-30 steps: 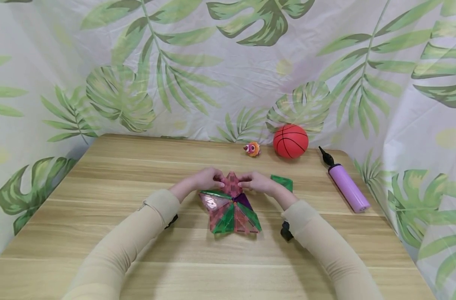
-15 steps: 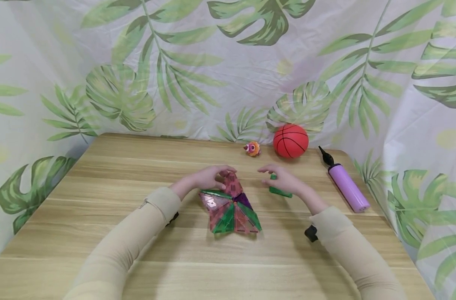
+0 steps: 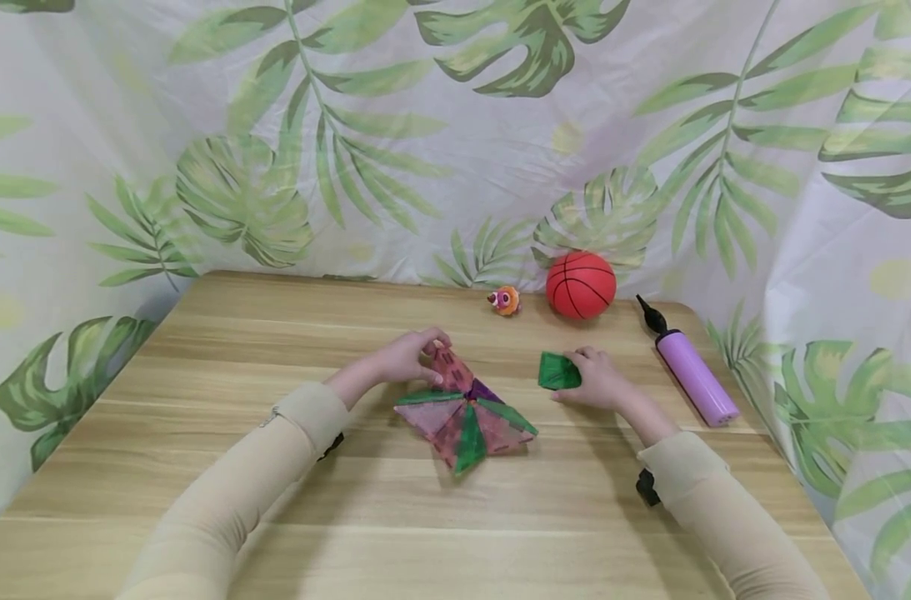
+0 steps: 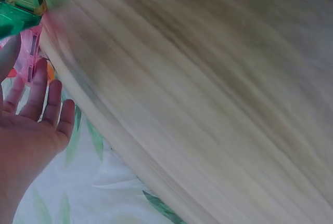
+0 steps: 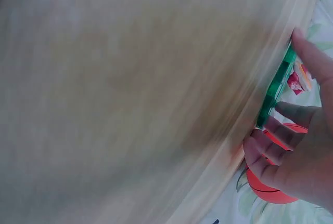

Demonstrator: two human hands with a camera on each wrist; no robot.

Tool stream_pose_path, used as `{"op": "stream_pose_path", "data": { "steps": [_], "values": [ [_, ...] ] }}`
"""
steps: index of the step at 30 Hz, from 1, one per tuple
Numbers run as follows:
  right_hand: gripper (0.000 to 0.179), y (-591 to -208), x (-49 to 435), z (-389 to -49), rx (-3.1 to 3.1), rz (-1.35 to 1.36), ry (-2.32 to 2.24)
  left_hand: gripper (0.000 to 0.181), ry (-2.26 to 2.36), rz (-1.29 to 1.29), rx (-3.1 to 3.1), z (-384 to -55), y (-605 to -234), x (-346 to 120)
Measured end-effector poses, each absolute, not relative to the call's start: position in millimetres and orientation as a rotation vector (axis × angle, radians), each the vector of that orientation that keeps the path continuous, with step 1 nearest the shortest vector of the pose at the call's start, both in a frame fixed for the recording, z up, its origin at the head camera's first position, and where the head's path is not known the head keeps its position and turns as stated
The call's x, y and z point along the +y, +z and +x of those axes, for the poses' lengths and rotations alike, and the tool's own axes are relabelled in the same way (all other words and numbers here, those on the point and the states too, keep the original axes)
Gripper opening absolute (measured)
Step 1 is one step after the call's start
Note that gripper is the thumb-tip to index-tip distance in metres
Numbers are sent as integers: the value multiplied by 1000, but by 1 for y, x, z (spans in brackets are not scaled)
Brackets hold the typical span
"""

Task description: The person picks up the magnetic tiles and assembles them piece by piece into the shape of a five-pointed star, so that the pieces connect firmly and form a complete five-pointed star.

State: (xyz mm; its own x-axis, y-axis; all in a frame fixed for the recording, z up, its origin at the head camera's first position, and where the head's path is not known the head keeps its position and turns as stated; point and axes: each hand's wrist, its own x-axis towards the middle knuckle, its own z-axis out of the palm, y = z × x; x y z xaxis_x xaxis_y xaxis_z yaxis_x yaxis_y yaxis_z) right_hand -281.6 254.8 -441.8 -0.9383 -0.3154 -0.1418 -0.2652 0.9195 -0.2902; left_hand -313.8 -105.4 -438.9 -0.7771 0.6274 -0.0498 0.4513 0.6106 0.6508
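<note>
A star-like build of translucent magnetic tiles in pink, green and purple stands mid-table. At its upper left point, my left hand holds a pink tile between thumb and fingers. The left wrist view shows that hand beneath the build's pink side, fingers slightly bent. To the right, my right hand grips a square green magnetic tile by its edges. Seen from the right wrist, the green tile appears edge-on between thumb and fingers, low over the wood.
Behind the hands, a small pink-and-orange toy and a red mini basketball rest near the table's back edge. A purple hand pump with a black nozzle lies on the right. Leaf-print cloth hangs behind the table.
My right hand has let go of the pink tile and moved right to grip the green one, which has turned. The build has swung counter-clockwise, its top point leftward, with my left hand on it.
</note>
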Motion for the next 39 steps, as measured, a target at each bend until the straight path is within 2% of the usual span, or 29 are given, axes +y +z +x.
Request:
{"op": "stream_pose_path", "data": {
  "steps": [5, 11, 23, 31, 39],
  "values": [
    [81, -442, 254, -284, 2914, -424, -455, 53, 803, 859, 2705, -308, -434, -111],
    [87, -443, 255, -289, 2912, -403, -471, 54, 685, 816, 2817, -297, -431, -117],
    [87, -446, 258, -297, 2837, -408, -722, 40, 789, 820, 2757, -284, -432, -130],
    [54, -442, 264, -305, 2777, -328, -962, 35, 808, 839, 2786, -278, -431, -130],
    [41, -434, 257, -304, 2831, -381, -1086, 38, 769, 825, 2807, -274, -432, -125]
  ]
}}
